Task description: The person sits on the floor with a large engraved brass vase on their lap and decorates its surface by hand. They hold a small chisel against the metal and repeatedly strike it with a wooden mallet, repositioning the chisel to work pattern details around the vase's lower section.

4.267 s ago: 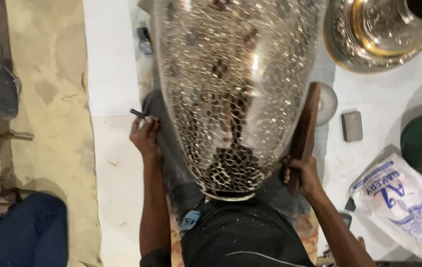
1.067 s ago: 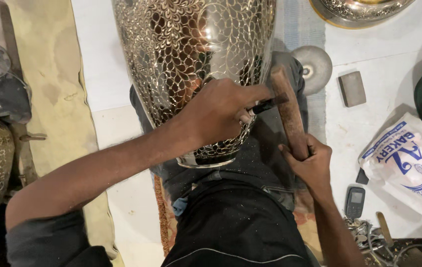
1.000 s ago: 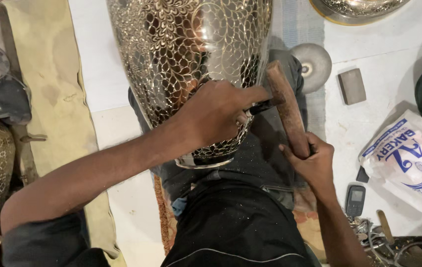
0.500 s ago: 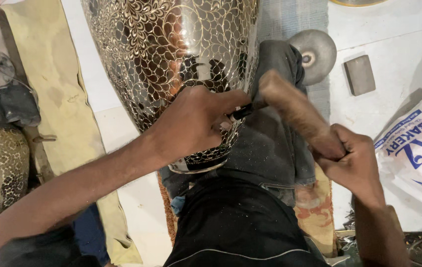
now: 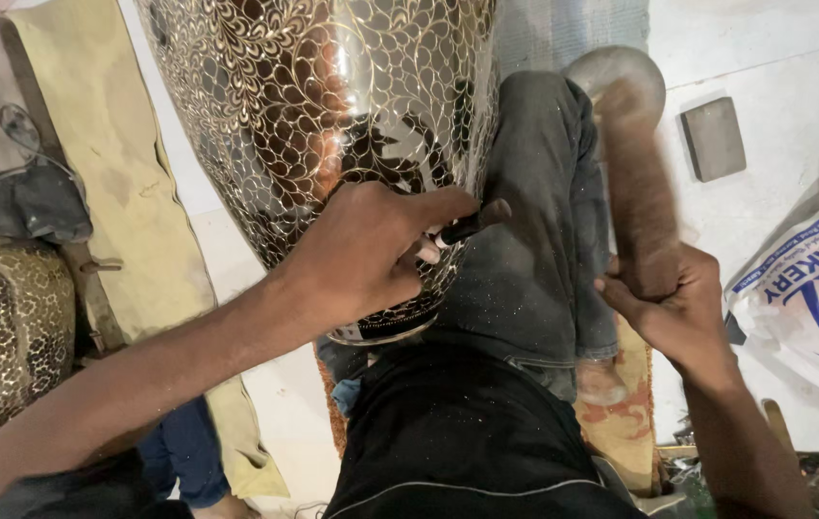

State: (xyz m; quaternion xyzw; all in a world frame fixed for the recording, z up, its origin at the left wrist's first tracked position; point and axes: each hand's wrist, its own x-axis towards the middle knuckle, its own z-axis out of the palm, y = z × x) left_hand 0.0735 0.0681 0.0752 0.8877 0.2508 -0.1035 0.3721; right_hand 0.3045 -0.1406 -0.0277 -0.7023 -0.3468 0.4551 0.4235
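Brass, engraved with a fine scale pattern, forms the large vase (image 5: 332,106) resting on my lap. Its long axis runs from 6 to 12 o'clock, narrow end toward me. My left hand (image 5: 371,252) pinches a dark chisel (image 5: 472,223) against the vase wall, tip pointing to 8 o'clock. My right hand (image 5: 673,308) is clenched round a wooden mallet (image 5: 635,183), blurred, its handle running toward 12 o'clock. At 3 o'clock lies a white bag (image 5: 808,298) with blue lettering. Beyond it, a grey block (image 5: 713,137) sits on the floor.

left hand (image 5: 366,255): pinches chisel (image 5: 467,226) against engraved metal vase (image 5: 323,106) | right hand (image 5: 673,303): grips wooden mallet (image 5: 635,183)
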